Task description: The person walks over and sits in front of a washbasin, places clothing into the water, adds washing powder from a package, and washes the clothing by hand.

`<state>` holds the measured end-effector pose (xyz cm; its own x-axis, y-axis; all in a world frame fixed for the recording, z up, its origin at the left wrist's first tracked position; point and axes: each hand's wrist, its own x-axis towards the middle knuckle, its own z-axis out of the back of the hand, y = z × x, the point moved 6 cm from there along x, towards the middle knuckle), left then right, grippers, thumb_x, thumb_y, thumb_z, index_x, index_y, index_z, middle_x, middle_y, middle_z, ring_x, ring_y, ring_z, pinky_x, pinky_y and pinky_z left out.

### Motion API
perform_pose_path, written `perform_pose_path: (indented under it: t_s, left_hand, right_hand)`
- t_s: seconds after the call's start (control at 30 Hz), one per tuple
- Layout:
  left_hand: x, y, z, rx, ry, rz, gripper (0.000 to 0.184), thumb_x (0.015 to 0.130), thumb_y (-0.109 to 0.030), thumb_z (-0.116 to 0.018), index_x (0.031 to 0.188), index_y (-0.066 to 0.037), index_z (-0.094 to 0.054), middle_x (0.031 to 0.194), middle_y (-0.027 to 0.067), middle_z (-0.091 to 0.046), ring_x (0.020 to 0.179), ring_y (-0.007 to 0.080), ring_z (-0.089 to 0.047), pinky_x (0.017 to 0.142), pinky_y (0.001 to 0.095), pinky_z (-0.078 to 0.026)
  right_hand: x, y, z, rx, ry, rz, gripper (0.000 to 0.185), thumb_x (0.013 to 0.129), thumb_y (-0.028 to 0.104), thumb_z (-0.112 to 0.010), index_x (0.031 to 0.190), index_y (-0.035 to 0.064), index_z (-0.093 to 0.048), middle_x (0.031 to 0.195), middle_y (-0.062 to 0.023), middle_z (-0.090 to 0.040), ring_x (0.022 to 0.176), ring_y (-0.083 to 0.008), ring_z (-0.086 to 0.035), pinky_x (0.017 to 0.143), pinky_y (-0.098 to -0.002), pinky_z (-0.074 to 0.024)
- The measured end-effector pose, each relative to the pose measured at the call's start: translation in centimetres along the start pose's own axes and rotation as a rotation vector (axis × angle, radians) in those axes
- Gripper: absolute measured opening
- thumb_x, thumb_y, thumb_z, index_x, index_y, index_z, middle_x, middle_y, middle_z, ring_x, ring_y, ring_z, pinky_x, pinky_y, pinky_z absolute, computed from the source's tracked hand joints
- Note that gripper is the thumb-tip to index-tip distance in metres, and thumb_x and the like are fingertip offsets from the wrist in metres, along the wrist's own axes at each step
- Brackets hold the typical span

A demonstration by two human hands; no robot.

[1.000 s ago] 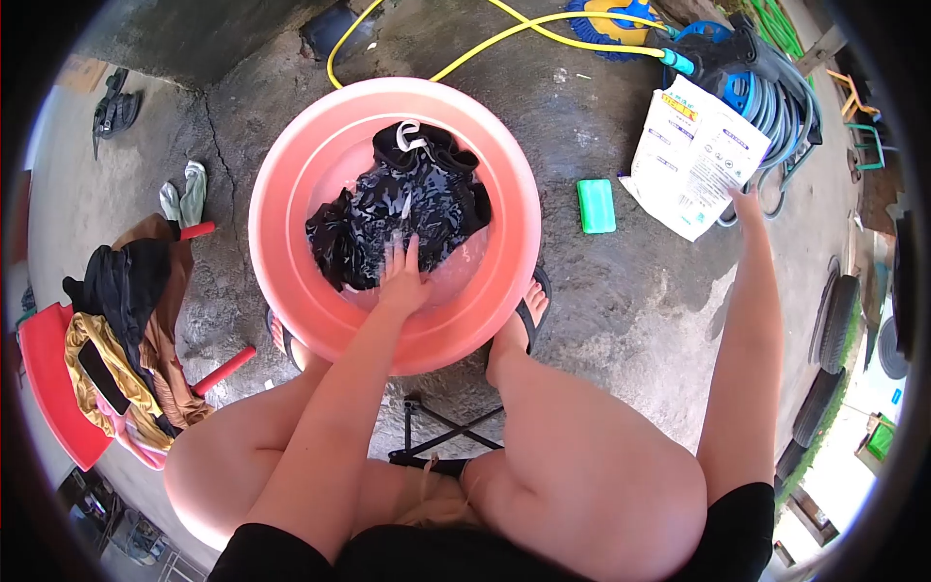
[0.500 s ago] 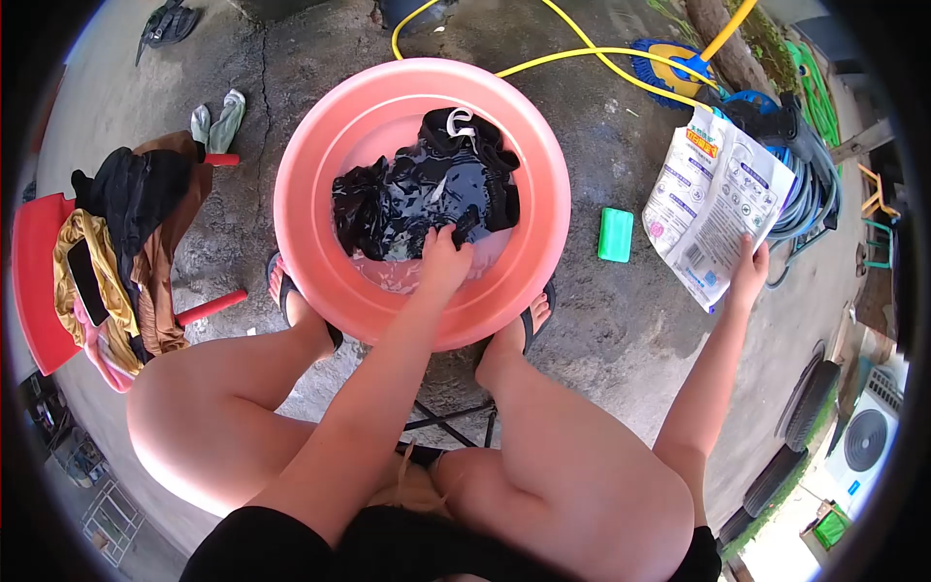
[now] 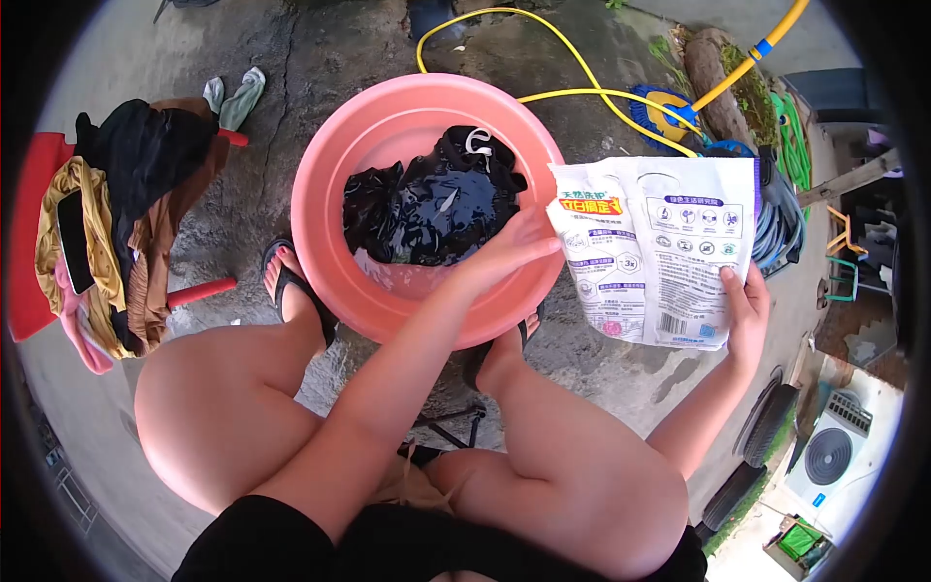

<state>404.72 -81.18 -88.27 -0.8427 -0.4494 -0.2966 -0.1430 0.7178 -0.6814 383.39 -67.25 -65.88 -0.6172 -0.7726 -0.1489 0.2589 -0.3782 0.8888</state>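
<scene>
A pink basin (image 3: 325, 126) stands on the ground between my feet, with black wet clothes (image 3: 441, 213) and a white cord lying in water inside it. My right hand (image 3: 745, 315) grips the lower right edge of a white printed detergent bag (image 3: 645, 262), thumb on its front. The bag is held up just right of the basin and overlaps its rim. Over the basin's right side, my left hand (image 3: 519, 241) stretches its fingers to the bag's left edge; I cannot tell whether they touch it.
On the left, a red chair (image 3: 39, 291) carries clothes (image 3: 155, 155) and a phone (image 3: 73, 241). Socks (image 3: 238, 97) lie behind it. A yellow hose (image 3: 572, 58), a blue-and-yellow mop head (image 3: 659, 112) and a coiled grey hose (image 3: 781, 228) lie at the back right.
My left hand has left the wet clothes and moved right to the bag's edge. My right hand has brought the bag left and turned it towards me; the bag now covers the green soap's place.
</scene>
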Motion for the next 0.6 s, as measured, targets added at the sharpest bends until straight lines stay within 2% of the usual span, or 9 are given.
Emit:
perform_pose_path:
  t_s: [0.03,0.13,0.17,0.2,0.3,0.37,0.47,0.5,0.6]
  left_hand:
    - [0.0,-0.3,0.1,-0.023,0.04,-0.003,0.079,0.086,-0.031,-0.066,0.142,0.004,-0.023,0.145,0.0178,-0.032,0.136,0.0269,-0.03,0.112,0.0379,-0.022]
    - [-0.3,0.5,1.3,-0.168,0.088,0.082,0.065,0.092,-0.028,-0.057,0.143,-0.003,-0.026,0.14,0.013,-0.041,0.131,0.0228,-0.038,0.11,0.0382,-0.027]
    - [-0.4,1.3,2.3,-0.19,-0.022,0.135,0.054,0.094,-0.029,-0.055,0.139,-0.007,-0.034,0.134,0.0111,-0.047,0.125,0.0239,-0.046,0.107,0.0421,-0.032]
    - [-0.6,1.6,2.8,-0.228,-0.065,0.166,0.052,0.094,-0.029,-0.054,0.137,-0.007,-0.035,0.133,0.011,-0.049,0.123,0.0248,-0.048,0.105,0.0439,-0.034]
    - [-1.0,2.4,4.1,-0.315,-0.162,0.23,0.046,0.094,-0.03,-0.055,0.131,-0.008,-0.04,0.126,0.011,-0.054,0.115,0.0284,-0.054,0.097,0.0504,-0.042]
    - [-1.4,3.0,4.2,-0.357,-0.169,0.228,0.046,0.094,-0.029,-0.055,0.132,-0.007,-0.04,0.127,0.0117,-0.053,0.115,0.0279,-0.054,0.097,0.0504,-0.042]
    - [-1.7,3.6,4.4,-0.426,-0.208,0.196,0.044,0.094,-0.027,-0.054,0.131,-0.007,-0.041,0.127,0.0126,-0.053,0.115,0.0275,-0.054,0.097,0.0506,-0.043]
    - [-1.8,3.7,4.6,-0.45,-0.227,0.179,0.043,0.095,-0.027,-0.053,0.131,-0.007,-0.041,0.127,0.0129,-0.053,0.115,0.0274,-0.054,0.097,0.0507,-0.043]
    - [-1.8,4.6,6.0,-0.476,-0.281,0.191,0.042,0.095,-0.024,-0.052,0.131,-0.006,-0.041,0.127,0.0135,-0.053,0.115,0.0276,-0.054,0.099,0.0508,-0.042]
  right_hand:
    - [0.5,-0.2,-1.5,0.001,0.033,-0.011,0.027,0.092,0.007,-0.054,0.116,-0.0054,-0.056,0.105,-0.0065,-0.064,0.092,-0.009,-0.056,0.081,-0.0234,-0.0437]
    - [1.7,-0.2,-6.2,0.004,0.103,-0.029,0.025,0.093,0.008,-0.053,0.115,-0.0048,-0.057,0.101,-0.005,-0.064,0.089,-0.0084,-0.056,0.079,-0.0228,-0.0435]
    - [2.2,-0.4,-7.4,-0.058,0.129,-0.008,0.024,0.093,0.009,-0.054,0.113,-0.0035,-0.058,0.098,-0.0038,-0.064,0.086,-0.0079,-0.055,0.077,-0.0226,-0.0432]
    - [2.8,-0.4,-8.4,-0.215,0.166,0.048,0.023,0.093,0.011,-0.054,0.112,-0.0023,-0.058,0.095,-0.003,-0.062,0.086,-0.0063,-0.052,0.074,-0.0219,-0.0424]
    - [4.2,0.3,-10.4,-0.412,0.095,0.149,0.026,0.091,0.013,-0.057,0.113,-0.002,-0.057,0.097,-0.0092,-0.063,0.088,-0.0157,-0.057,0.079,-0.0278,-0.0447]
    - [4.3,0.9,-11.2,-0.627,-0.016,0.289,0.033,0.09,0.014,-0.059,0.118,-0.0014,-0.055,0.103,-0.0129,-0.061,0.094,-0.022,-0.059,0.085,-0.0311,-0.0445]
    - [3.3,1.4,-10.9,-0.757,-0.229,0.431,0.047,0.086,0.015,-0.063,0.128,0.0013,-0.047,0.116,-0.0172,-0.055,0.107,-0.0295,-0.054,0.095,-0.0354,-0.0397]
    - [3.0,-0.5,-9.4,-0.716,-0.308,0.369,0.056,0.086,0.015,-0.065,0.135,0.0048,-0.04,0.123,-0.016,-0.049,0.116,-0.0271,-0.048,0.099,-0.0362,-0.0355]
    - [2.6,-10.6,-4.8,-0.25,-0.415,0.052,0.061,0.088,0.022,-0.064,0.139,0.0052,-0.036,0.127,-0.0154,-0.049,0.118,-0.0264,-0.047,0.101,-0.0372,-0.0346]
